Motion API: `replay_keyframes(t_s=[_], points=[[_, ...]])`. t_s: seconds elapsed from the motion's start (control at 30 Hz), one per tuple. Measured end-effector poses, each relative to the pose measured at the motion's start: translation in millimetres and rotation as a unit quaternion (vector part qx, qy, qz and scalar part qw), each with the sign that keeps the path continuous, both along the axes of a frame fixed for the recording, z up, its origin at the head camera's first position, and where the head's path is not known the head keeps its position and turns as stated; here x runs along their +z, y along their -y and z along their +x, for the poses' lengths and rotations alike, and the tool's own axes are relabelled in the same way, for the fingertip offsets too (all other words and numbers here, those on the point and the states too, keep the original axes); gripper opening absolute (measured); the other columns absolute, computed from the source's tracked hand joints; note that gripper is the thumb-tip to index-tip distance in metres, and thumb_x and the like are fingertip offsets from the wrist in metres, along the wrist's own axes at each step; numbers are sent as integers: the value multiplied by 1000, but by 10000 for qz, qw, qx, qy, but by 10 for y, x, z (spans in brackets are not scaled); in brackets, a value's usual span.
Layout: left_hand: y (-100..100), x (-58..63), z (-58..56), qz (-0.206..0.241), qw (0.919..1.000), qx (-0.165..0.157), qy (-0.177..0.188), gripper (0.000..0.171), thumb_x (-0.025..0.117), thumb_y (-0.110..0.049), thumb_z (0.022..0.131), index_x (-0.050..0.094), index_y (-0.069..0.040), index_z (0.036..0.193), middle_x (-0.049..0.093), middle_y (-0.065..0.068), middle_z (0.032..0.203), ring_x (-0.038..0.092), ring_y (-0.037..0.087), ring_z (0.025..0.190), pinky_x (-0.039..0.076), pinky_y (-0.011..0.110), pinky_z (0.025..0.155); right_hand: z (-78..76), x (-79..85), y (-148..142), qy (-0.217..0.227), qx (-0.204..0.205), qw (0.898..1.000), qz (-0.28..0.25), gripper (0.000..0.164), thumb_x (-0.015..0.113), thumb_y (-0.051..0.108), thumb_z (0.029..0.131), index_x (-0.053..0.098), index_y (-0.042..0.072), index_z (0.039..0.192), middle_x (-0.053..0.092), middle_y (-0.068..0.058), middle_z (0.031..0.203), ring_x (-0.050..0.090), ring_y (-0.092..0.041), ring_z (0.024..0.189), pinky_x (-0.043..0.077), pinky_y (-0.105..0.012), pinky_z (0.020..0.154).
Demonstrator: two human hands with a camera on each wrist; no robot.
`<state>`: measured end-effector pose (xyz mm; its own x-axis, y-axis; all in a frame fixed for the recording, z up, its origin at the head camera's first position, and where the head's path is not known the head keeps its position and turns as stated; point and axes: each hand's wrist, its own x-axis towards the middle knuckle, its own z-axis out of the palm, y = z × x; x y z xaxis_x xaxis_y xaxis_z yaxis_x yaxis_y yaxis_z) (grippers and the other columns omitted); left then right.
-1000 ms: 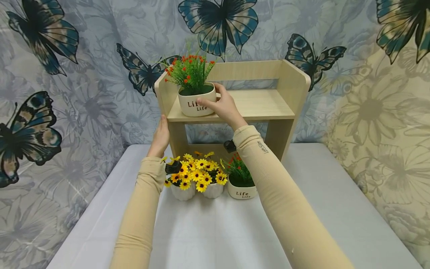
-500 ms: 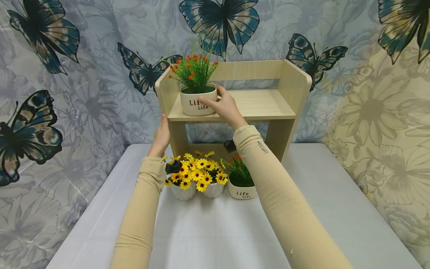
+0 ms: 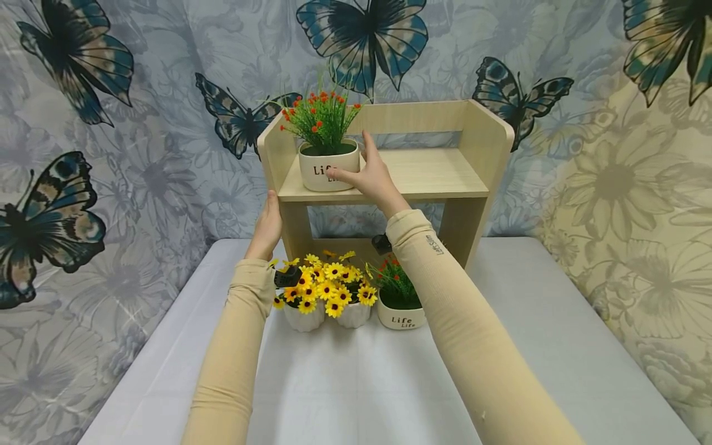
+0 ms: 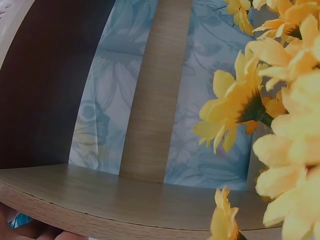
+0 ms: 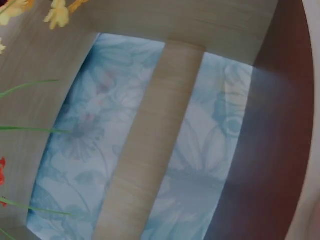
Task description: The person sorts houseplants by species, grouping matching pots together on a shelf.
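Step in hand, as I judge it: setting the pot of red flowers (image 3: 322,146) on the shelf (image 3: 428,173). It stands upright on the upper board, at the left end, near the front edge. My right hand (image 3: 375,177) is spread wide beside it, index finger straight and just beside the rim, thumb across the front lettering; whether the thumb presses, I cannot tell. No grip round the pot. My left hand (image 3: 265,227) rests against the shelf's left side, fingers extended, holding nothing; presumably steadying. On the desk (image 3: 356,386): two pots of yellow flowers (image 3: 303,318) and a second pot of red flowers (image 3: 400,303). Next move probably calls for drawing the thumb off without dragging the pot.
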<state>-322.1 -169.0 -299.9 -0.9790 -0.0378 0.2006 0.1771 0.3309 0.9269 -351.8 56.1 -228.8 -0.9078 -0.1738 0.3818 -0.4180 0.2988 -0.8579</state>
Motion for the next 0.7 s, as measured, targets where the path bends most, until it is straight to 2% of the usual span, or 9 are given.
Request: replay_keyframes(t_s=[0.07,0.2,0.33,0.47,0.57,0.7], points=[[1,1,1,-16,10000,12,12,81,9,-65,90,0,-11,149,-1,5,154,-2,18,138,2,33,110,6,-22,4,-223,47,9997,-130,110,79,39,73,1,24,150,6,8,153,16,-14,137,27,-37,106],[-5,-5,0,-94,9999,39,11,81,8,-66,90,0,-12,149,-1,4,154,-1,20,138,3,36,110,44,-62,5,-637,184,9971,-361,107,79,33,74,4,23,150,8,10,152,16,-15,137,22,-35,108],[-7,-10,4,-138,9999,42,-30,81,8,-67,89,1,-13,150,0,4,154,0,22,138,4,37,110,123,-56,-15,-743,263,9953,-564,103,78,29,76,6,23,150,10,8,153,15,-9,136,17,-34,109],[-7,-10,11,-126,9999,48,35,82,8,-67,89,1,-12,149,1,5,154,0,21,138,4,36,110,340,60,-77,-882,350,9924,-789,98,76,21,79,8,15,150,12,2,153,12,-6,136,14,-30,109],[-7,-9,8,-103,9999,61,82,83,9,-67,89,1,-11,149,1,6,154,0,21,138,3,36,110,532,165,-148,-1186,446,9870,-990,93,73,12,80,10,7,148,15,-4,152,13,-10,136,14,-32,109],[0,-3,-2,-74,9999,75,92,83,9,-67,89,2,-11,149,1,6,154,0,21,138,4,36,110,671,213,-280,-1565,641,9772,-1287,90,74,15,80,15,4,147,20,-6,150,18,-12,135,16,-35,109]])
